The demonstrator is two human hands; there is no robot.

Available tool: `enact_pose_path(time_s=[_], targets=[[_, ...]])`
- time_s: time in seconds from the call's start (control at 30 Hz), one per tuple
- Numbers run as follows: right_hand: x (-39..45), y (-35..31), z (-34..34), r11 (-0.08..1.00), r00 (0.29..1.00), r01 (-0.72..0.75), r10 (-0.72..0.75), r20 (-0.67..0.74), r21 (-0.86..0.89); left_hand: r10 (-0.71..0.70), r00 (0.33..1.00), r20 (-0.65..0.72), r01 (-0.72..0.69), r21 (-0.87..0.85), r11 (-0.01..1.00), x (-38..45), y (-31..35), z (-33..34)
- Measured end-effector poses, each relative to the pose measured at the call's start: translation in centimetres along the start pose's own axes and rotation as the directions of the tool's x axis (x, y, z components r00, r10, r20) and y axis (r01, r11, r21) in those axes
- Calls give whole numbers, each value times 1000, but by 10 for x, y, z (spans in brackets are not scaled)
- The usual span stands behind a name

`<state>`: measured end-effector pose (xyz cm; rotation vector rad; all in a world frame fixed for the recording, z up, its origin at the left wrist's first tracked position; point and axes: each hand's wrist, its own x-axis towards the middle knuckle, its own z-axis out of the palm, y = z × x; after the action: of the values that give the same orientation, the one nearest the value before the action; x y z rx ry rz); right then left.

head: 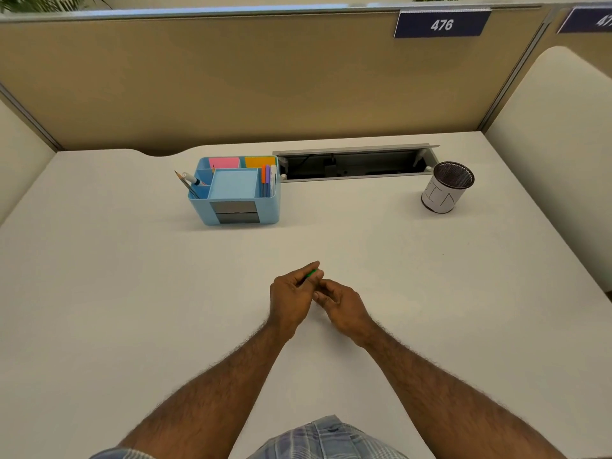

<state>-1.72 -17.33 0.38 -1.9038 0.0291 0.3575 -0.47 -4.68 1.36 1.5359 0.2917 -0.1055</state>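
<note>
A: Green thing [311, 273] is sitting in the left hand [291, 293], fingers curling round it, just over the bench [132, 276]. Only a short tip is poking out.

B: Right hand?

A: Right hand [341, 303] is pressing up against the left one, fingers curled. Can't tell whether it's gripping the other end or nothing.

B: What's likely going wrong?

A: My guess: if it's tugging a cap, the cap is popping loose and rolling off across the bench. The grip is looking thin, so the thing could be slipping out between both hands. If it's heading to the blue organiser [235, 193], far ahead-left of the hands, the tilted pencil [187, 185] is risking a knock. The mesh cup [447, 187], far ahead-right, is looking light and could be tipping.

B: Hidden?

A: Fingers are covering most of the green thing: pen or marker, not telling. Right fingertips are hiding behind the left hand.
</note>
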Motion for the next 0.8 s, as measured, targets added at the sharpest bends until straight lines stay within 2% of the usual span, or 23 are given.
enact_pose_path(time_s=[0.1, 0.27, 0.43, 0.5, 0.57, 0.7, 0.8], targets=[[0, 3, -1, 999, 1000, 10, -11, -20, -54, -73, 997, -36, 68, -129, 989, 3, 3, 0], [2, 9, 0, 997, 999, 1, -4, -40, -75, -157, 987, 34, 160, -241, 957, 7, 11, -4], [2, 13, 2, 997, 998, 31, -35, -59, -73, -393, 916, 78, 376, -500, 780, 18, 19, -6], [3, 12, 1, 998, 997, 39, -43, -70, -51, -468, 881, 74, 425, -557, 713, 24, 24, -6], [4, 11, -3, 999, 995, 49, -49, -92, 2, -504, 861, 65, 445, -574, 687, 31, 26, -7], [15, 4, -24, 980, 968, 28, 23, -250, 199, -523, 850, 66, 462, -571, 679, 41, 24, -15], [35, -4, -62, 971, 881, 104, 9, -472, 214, -535, 842, 68, 477, -558, 679, 47, 19, -20]])
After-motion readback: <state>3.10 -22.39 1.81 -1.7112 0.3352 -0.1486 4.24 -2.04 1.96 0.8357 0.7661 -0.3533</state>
